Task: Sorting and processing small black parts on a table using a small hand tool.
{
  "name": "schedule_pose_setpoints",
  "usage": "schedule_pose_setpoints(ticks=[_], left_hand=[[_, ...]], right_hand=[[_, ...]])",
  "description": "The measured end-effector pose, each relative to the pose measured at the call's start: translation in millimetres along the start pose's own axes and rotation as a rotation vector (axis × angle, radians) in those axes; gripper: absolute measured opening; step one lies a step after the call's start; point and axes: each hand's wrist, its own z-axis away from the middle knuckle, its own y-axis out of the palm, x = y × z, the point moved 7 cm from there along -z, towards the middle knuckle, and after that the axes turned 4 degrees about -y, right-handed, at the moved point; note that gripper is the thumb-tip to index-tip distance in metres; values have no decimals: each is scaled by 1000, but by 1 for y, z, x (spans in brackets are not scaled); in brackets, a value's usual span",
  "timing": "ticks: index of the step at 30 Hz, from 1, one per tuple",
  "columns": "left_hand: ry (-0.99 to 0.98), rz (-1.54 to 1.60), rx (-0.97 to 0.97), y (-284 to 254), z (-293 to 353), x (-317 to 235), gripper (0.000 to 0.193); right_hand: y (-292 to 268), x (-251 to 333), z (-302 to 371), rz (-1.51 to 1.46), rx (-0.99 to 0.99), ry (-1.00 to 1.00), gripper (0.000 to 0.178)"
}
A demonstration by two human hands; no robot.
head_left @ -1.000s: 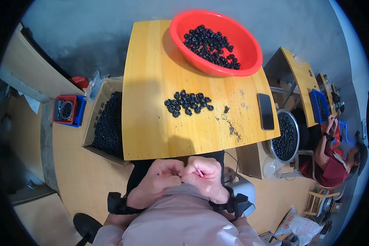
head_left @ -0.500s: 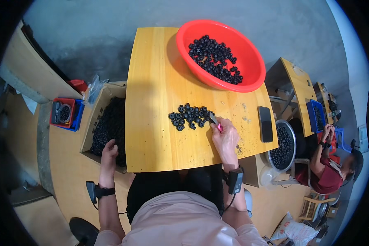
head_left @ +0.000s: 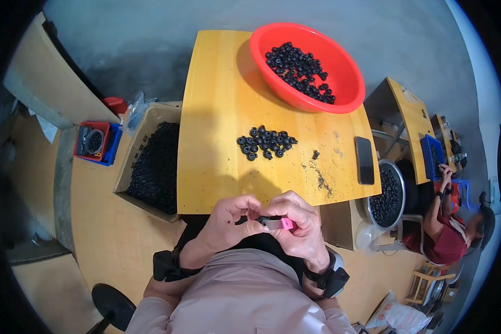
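Observation:
Close to my body at the table's near edge, my two hands meet. My right hand (head_left: 299, 227) grips a small knife with a pink handle (head_left: 287, 223), its blade pointing left. Between the fingertips of my left hand (head_left: 225, 227) is a small black rubber-like part (head_left: 262, 220), touching the blade; the fingers partly hide it. On the wooden table (head_left: 211, 167), a pile of similar round black parts (head_left: 266, 142) with holes lies beyond my hands. A single dark piece (head_left: 315, 155) sits apart to the right of the pile.
A red basin (head_left: 348, 83) with black parts stands at the far side. Dark crumbs (head_left: 323, 182) and a phone (head_left: 364, 161) lie to the right. A cardboard box (head_left: 129, 153) of black parts is at left. A person (head_left: 442, 234) sits at right beside a metal bowl (head_left: 399, 211).
My left hand has come from the box at left to meet my right hand, bringing a black part. My right hand has drawn back from the pile toward my body with the knife.

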Motion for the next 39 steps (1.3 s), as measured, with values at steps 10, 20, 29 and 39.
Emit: schedule_pose_setpoints(ticks=[10,20,29,39], left_hand=[[-173,329,96,30,11,22,18],[-224,410,109,49,12,30,17],[-170,435,81,52,9,30,25],[-189,496,46,56,7,34,27]], right_hand=[[-7,-1,30,-166,-67,-37,24],[-13,-6,41,-337,-82,-15,20],[-22,-11,58,-584,-285,171,34],[-21,11,71,60,-242,-52,21]])
